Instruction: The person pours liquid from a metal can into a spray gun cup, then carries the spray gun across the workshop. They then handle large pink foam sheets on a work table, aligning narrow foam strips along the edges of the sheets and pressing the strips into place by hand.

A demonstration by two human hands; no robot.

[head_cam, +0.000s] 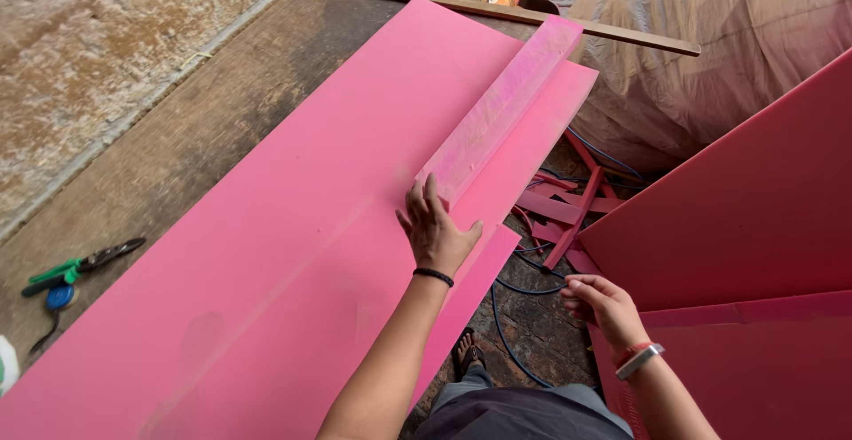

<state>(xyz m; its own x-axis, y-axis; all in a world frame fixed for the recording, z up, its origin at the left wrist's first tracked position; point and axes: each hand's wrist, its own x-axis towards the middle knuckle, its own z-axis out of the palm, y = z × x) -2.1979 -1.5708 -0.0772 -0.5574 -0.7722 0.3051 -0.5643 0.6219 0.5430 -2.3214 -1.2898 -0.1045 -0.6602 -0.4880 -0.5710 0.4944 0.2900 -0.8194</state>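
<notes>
A large pink foam sheet (293, 227) lies across a wooden worktop. On its right side rests a long pink-stained wooden straightedge (506, 103), running away from me. My left hand (435, 231), with a black band at the wrist, lies flat with fingers spread on the sheet, fingertips touching the near end of the straightedge. My right hand (603, 307), with a watch at the wrist, hovers lower right over the gap beside the sheet's edge, fingers curled. Whether it holds anything I cannot tell.
Green-handled scissors (75, 267) and a blue object lie on the worktop (177, 129) at left. More pink sheets (754, 227) stand at right. Pink offcuts (568, 209) and blue cable (515, 316) litter the floor. A wooden batten (506, 12) lies at the back, beside a plastic-covered bundle (719, 41).
</notes>
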